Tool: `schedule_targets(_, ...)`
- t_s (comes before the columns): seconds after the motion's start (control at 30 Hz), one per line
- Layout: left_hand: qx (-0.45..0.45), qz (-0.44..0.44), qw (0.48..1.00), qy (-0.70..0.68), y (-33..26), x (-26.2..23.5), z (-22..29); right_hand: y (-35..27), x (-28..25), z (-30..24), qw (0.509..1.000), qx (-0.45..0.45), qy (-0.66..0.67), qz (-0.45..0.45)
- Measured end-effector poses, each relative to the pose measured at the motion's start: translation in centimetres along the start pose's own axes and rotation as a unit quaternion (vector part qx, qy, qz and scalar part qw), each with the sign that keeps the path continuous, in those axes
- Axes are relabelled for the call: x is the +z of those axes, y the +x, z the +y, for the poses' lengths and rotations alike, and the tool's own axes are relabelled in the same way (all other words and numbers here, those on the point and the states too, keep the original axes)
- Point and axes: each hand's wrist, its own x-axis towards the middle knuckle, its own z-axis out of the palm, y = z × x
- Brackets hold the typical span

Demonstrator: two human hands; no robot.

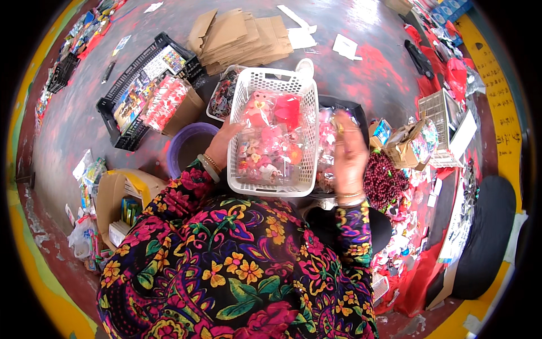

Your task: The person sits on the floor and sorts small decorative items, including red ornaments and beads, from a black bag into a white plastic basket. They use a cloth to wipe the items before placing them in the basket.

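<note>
A white plastic basket [314,141] with perforated walls is in front of me, tilted so that its inside shows. Clear packets of small pink and red trinkets [265,161] lie in it, among them a pink bear-shaped piece [258,107] and a red piece [288,111]. My left hand [223,146] grips the basket's left side, its fingers partly hidden. To the right of the basket, my right hand [350,158] is over a black container [358,110] holding more pink packets [327,135]. Motion smears its fingers, so I cannot see whether they hold anything.
Flattened cardboard [243,39] lies beyond the basket. A black crate [132,93], a purple tub [183,148] and an open carton [107,195] stand on the left. Dark red beads [385,178], small boxes [409,147] and a pale crate [437,107] are on the right.
</note>
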Motion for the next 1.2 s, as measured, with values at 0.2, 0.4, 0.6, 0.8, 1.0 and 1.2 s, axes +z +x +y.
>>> schedule_targets(0.2, 0.071, -0.065, 0.995, 0.004, 0.2, -1.2, -1.3, -4.2, -6.8, 13.2, 0.916, 0.384, 0.065, 0.100)
schedule_targets(0.4, 0.134, -0.036, 0.904, 0.405, -0.5, -3.1, -0.8, -11.4, -6.3, 23.6, 0.762, 0.604, 0.170, 0.161)
schedule_targets(0.6, -0.122, -0.043, 0.982, -0.140, 0.4, 0.2, -0.1, -22.4, -8.3, 35.0, 0.817, 0.498, -0.258, -0.136)
schedule_targets(0.8, -0.171, 0.079, 0.971, -0.144, -0.9, 1.2, 1.7, -16.7, -0.1, 24.3, 0.813, 0.404, -0.233, -0.349)
schedule_targets(1.0, -0.198, 0.060, 0.972, -0.112, -1.1, 1.3, 2.1, -18.2, 2.7, 25.8, 0.823, 0.450, -0.136, -0.318)
schedule_targets(1.2, -0.199, 0.053, 0.971, -0.120, -1.3, 2.7, 3.3, -17.3, 4.2, 26.5, 0.797, 0.524, -0.159, -0.255)
